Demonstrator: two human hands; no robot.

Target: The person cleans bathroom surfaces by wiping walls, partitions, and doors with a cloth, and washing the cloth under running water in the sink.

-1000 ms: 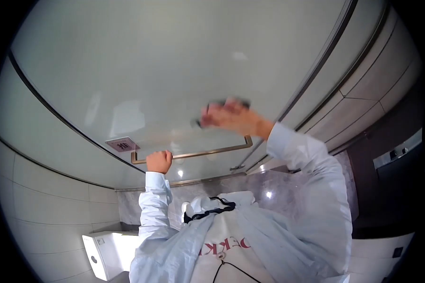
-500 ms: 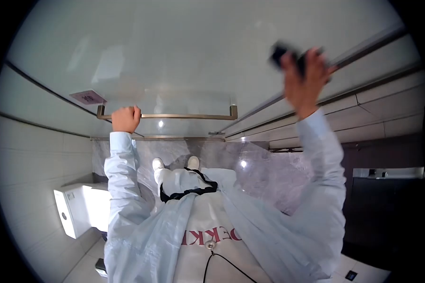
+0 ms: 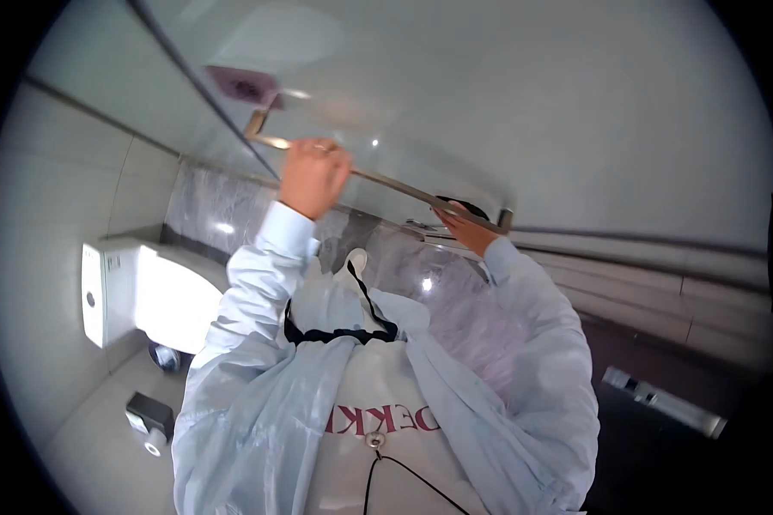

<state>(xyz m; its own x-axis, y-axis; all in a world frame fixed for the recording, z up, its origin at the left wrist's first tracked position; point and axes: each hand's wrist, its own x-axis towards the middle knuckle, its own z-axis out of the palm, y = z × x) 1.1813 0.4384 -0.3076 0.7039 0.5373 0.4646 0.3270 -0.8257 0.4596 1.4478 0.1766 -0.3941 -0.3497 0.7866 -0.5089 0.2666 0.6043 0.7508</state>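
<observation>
A long metal handle bar (image 3: 395,184) is fixed across the glass door (image 3: 524,94). My left hand (image 3: 315,176) is wrapped round the bar near its left end. Beyond the bar's right end is my right hand (image 3: 468,225), partly hidden behind the bar, with its fingers round a dark object (image 3: 464,206) that I cannot make out. A pink sign (image 3: 242,84) is stuck on the glass above the bar's left end.
At the left a white toilet (image 3: 176,287) stands by the tiled wall (image 3: 69,197). A dark box with a paper roll (image 3: 149,415) is below it. Grey marble floor (image 3: 472,318) lies under the door, and a metal fitting (image 3: 661,401) is at the right.
The view has turned and the bar now slants. My right hand has come down from the upper right to behind the bar's right end with the dark object. My left hand stays on the bar.
</observation>
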